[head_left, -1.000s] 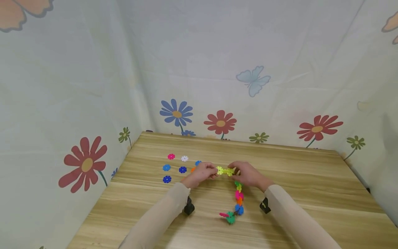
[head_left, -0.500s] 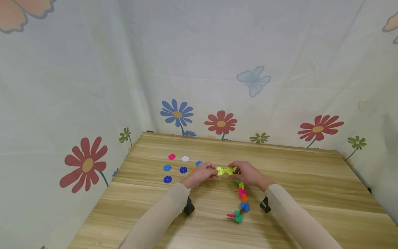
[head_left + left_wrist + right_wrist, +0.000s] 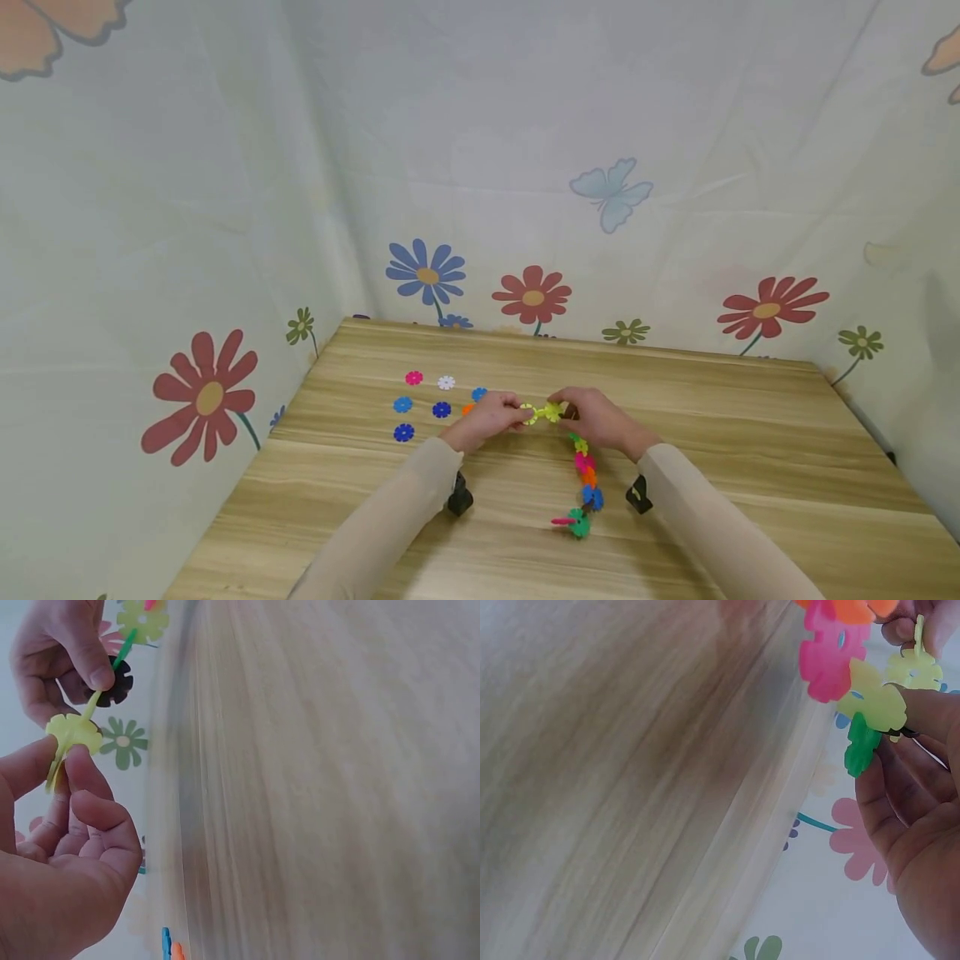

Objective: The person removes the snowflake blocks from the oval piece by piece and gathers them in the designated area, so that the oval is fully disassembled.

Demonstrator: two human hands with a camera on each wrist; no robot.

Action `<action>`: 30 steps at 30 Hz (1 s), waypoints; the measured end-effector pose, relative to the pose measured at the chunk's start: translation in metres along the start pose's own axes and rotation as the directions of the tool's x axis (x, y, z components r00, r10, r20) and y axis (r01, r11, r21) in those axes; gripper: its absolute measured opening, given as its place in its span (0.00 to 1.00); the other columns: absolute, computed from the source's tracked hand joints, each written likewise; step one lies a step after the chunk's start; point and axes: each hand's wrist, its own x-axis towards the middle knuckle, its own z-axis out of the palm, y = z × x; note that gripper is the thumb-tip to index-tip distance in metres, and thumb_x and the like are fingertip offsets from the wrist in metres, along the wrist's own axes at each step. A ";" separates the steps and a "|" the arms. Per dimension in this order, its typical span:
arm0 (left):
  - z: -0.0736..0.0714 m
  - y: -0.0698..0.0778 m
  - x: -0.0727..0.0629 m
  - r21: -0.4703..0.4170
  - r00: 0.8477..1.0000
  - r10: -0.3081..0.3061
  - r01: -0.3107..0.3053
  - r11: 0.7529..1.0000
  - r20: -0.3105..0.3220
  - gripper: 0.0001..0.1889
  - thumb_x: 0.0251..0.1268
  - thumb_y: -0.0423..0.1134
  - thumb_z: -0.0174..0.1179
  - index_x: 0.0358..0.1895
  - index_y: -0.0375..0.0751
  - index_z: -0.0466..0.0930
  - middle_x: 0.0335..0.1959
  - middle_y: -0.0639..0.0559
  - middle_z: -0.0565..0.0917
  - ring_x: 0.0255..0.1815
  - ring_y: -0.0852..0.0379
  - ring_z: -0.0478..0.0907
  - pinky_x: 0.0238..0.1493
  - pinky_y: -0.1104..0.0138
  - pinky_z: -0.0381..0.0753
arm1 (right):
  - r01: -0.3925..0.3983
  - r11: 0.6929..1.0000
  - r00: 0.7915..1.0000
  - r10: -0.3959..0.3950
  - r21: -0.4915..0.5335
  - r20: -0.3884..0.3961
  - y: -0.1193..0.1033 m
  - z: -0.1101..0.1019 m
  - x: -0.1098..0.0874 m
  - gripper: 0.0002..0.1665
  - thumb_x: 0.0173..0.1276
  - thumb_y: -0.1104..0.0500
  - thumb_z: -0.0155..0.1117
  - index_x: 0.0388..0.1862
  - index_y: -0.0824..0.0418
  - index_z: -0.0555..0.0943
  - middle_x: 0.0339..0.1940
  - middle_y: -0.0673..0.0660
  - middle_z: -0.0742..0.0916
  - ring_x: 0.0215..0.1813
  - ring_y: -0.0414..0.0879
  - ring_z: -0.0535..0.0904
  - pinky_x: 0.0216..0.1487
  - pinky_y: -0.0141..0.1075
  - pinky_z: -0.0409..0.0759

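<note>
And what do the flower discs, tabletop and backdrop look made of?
Flower discs: probably smooth, thin plastic, given their even bright colour and slotted edges. Tabletop: wood or wood-look laminate; streaked grain, faint sheen. Backdrop: likely matte printed fabric, given its soft folds.

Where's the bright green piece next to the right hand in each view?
Head: bright green piece, just below the right hand, right of centre.
Left wrist: bright green piece, edge-on, top left.
Right wrist: bright green piece, upper right.
Shared landmark: the right hand.
</note>
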 end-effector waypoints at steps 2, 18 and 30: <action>0.000 0.000 0.001 -0.017 1.000 -0.014 0.013 1.000 -0.015 0.12 0.63 0.39 0.63 0.40 0.32 0.79 0.35 0.43 0.81 0.37 0.46 0.79 0.41 0.59 0.78 | 0.009 1.000 1.000 -0.009 -0.006 -0.002 0.001 0.001 0.000 0.22 0.61 0.66 0.67 0.55 0.66 0.77 0.45 0.55 0.83 0.36 0.43 0.78 0.37 0.34 0.78; 0.002 0.004 0.003 -0.070 0.994 -0.039 0.032 0.997 -0.107 0.07 0.57 0.34 0.66 0.35 0.35 0.79 0.30 0.50 0.79 0.30 0.53 0.74 0.31 0.64 0.75 | 0.023 1.000 1.000 -0.023 -0.006 -0.012 0.002 0.001 0.002 0.21 0.60 0.66 0.68 0.53 0.65 0.78 0.39 0.55 0.83 0.33 0.43 0.78 0.34 0.32 0.77; -0.001 0.014 0.001 0.004 0.984 -0.062 0.064 0.998 -0.169 0.08 0.59 0.38 0.65 0.37 0.40 0.77 0.33 0.50 0.79 0.40 0.45 0.75 0.39 0.60 0.73 | 0.005 1.000 1.000 -0.006 -0.015 -0.021 0.007 0.000 -0.002 0.20 0.60 0.65 0.68 0.53 0.65 0.78 0.41 0.54 0.83 0.33 0.41 0.78 0.34 0.32 0.77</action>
